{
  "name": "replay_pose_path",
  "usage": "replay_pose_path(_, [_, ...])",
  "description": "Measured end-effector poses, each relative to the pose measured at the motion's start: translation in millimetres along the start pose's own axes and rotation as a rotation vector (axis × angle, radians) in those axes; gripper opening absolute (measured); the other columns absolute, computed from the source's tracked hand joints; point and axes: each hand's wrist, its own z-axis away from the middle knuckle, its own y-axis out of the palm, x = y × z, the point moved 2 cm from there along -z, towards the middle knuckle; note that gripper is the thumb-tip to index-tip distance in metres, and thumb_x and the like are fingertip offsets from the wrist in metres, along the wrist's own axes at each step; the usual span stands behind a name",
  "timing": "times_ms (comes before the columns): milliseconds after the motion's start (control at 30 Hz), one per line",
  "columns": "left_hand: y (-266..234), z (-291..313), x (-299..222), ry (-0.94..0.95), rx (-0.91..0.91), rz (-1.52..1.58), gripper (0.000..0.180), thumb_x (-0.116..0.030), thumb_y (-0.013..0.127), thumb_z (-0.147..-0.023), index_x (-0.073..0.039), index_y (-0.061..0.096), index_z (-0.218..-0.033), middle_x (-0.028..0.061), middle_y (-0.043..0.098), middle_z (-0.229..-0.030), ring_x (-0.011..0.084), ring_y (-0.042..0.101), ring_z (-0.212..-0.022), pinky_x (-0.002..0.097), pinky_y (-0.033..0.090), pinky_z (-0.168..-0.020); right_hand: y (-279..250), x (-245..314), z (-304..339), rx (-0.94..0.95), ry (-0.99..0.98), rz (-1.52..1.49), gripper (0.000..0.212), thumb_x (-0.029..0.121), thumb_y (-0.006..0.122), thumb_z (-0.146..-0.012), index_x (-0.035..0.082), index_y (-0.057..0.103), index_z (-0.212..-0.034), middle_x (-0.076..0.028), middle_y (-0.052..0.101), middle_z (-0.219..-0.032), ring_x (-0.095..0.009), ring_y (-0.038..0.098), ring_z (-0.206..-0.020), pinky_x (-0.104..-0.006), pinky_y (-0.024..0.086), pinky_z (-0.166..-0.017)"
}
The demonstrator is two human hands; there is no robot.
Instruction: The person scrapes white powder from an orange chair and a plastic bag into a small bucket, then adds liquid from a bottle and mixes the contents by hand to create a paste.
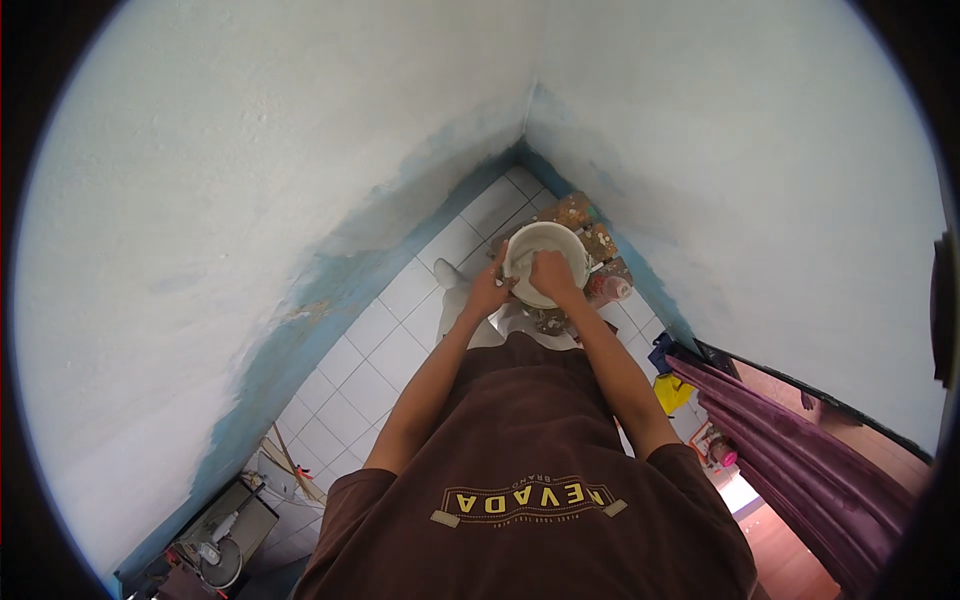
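A white bucket (547, 234) with pale, whitish contents stands on paint-spattered wooden boards (572, 212) near the wall corner. At its left side my left hand (488, 288) grips the rim, its thumb toward the near edge. Over the bucket's mouth my right hand (553, 276) is closed in a fist. Whatever it holds, if anything, is hidden beneath the fingers. A clear pinkish plastic cup or bottle (614, 289) is just right of the bucket, by my right wrist.
Two patchy white and blue walls (300, 290) meet ahead above white floor tiles (370, 345). To the right hang a purple curtain (770, 440) and a yellow cloth (673, 392). At lower left, a container with tools (222, 560) sits by the wall.
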Motion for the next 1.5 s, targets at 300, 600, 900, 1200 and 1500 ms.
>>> replay_pose_path(300, [-2.1, 0.6, 8.5, -0.030, -0.012, -0.031, 0.087, -0.011, 0.069, -0.091, -0.036, 0.019, -0.158, 0.0247, 0.068, -0.106, 0.0267, 0.072, -0.091, 0.0395, 0.062, -0.069, -22.9, -16.2, 28.6, -0.030, 0.045, 0.053, 0.018, 0.010, 0.063, -0.079, -0.007, 0.067, -0.083, -0.031, 0.066, -0.077, -0.047, 0.067, -0.075, -0.0514, 0.056, -0.072])
replay_pose_path(600, [-0.2, -1.6, 4.3, -0.052, 0.010, 0.000, 0.085, -0.007, 0.066, -0.094, -0.036, 0.020, -0.158, 0.0130, 0.056, -0.095, 0.0214, 0.067, -0.088, 0.0360, 0.066, -0.072, -7.3, 1.7, 6.9, 0.039, -0.090, 0.006, 0.019, 0.011, 0.062, -0.081, -0.007, 0.067, -0.083, -0.032, 0.066, -0.082, -0.047, 0.068, -0.076, -0.0519, 0.056, -0.070])
replay_pose_path(900, [-0.4, 5.1, 0.3, -0.047, 0.003, 0.126, 0.086, -0.008, 0.066, -0.092, -0.034, 0.018, -0.158, 0.0189, 0.064, -0.104, 0.0249, 0.071, -0.086, 0.0377, 0.065, -0.072, -20.3, -12.0, 34.7, 0.073, 0.069, 0.122, 0.016, 0.011, 0.062, -0.082, -0.005, 0.066, -0.087, -0.030, 0.066, -0.086, -0.045, 0.068, -0.084, -0.0499, 0.056, -0.074])
replay_pose_path(1200, [-0.8, -2.9, 7.0, -0.068, 0.024, 0.038, 0.089, -0.012, 0.069, -0.091, -0.039, 0.017, -0.157, 0.0161, 0.062, -0.096, 0.0202, 0.067, -0.087, 0.0383, 0.066, -0.070, -14.5, 2.1, 14.1, 0.073, -0.003, 0.069, 0.014, 0.010, 0.062, -0.082, -0.002, 0.067, -0.088, -0.027, 0.067, -0.088, -0.043, 0.069, -0.082, -0.0516, 0.056, -0.074])
replay_pose_path(1500, [-0.1, 2.4, 0.9, -0.095, 0.013, 0.134, 0.084, -0.004, 0.064, -0.094, -0.036, 0.020, -0.158, 0.0134, 0.059, -0.098, 0.0229, 0.071, -0.086, 0.0382, 0.066, -0.074, -30.7, -15.3, 31.8, 0.112, -0.014, 0.228, 0.015, 0.010, 0.061, -0.082, 0.000, 0.069, -0.091, -0.023, 0.067, -0.091, -0.039, 0.070, -0.082, -0.0492, 0.057, -0.071])
